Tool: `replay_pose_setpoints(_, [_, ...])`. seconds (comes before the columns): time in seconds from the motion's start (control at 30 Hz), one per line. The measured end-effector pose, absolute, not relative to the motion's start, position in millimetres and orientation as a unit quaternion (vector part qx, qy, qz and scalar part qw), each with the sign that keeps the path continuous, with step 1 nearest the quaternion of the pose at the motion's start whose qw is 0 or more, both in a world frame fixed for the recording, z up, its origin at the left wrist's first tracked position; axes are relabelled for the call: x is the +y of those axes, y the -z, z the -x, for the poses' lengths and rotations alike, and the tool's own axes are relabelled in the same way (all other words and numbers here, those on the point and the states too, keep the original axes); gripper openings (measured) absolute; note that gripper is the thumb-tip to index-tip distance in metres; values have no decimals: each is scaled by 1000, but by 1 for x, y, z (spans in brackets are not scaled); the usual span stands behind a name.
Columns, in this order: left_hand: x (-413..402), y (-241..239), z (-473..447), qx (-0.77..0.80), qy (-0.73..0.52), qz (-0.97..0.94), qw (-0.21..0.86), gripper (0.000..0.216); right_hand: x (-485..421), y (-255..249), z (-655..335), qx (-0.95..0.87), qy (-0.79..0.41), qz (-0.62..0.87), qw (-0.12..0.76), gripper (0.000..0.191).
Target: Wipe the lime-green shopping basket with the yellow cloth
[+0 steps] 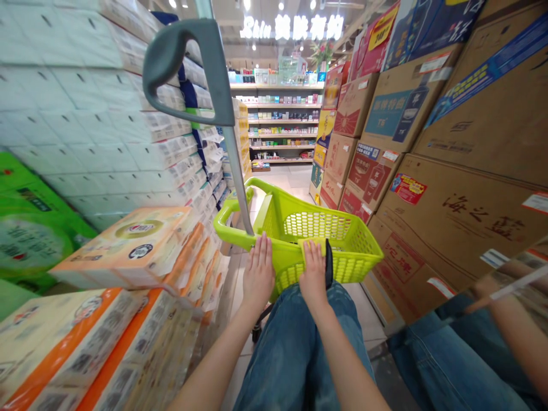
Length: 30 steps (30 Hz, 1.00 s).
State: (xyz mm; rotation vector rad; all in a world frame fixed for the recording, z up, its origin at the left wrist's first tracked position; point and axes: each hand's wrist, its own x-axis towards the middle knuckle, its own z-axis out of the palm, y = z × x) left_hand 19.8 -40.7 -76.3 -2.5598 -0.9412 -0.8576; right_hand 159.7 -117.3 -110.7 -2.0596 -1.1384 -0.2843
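A lime-green shopping basket (342,222) with perforated sides stands on the floor in front of my knees. Its grey pull handle (222,74) is raised on a metal pole to the upper left. My left hand (259,267) lies flat, fingers stretched out, against the near rim just right of the pole's base. Under the fingers of my right hand (314,268) is a yellow cloth (318,245), draped over the same rim farther right and held against it. A dark strip hangs along the cloth's right side. The basket's bottom is mostly hidden.
Stacked white tissue packs (98,108) and orange-edged paper packs (124,245) line the left. Cardboard cartons (462,211) rise on the right. Shelves of small goods (278,120) cross the aisle's far end. Denim-clad legs (449,354) and a blurred forearm show at lower right.
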Motion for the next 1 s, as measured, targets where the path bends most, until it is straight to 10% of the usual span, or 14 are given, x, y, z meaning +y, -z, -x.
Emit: replay_pose_setpoints(1.0, [-41, 78, -21, -331, 310, 881, 138, 78, -99, 90, -122, -497, 86, 771, 388, 92])
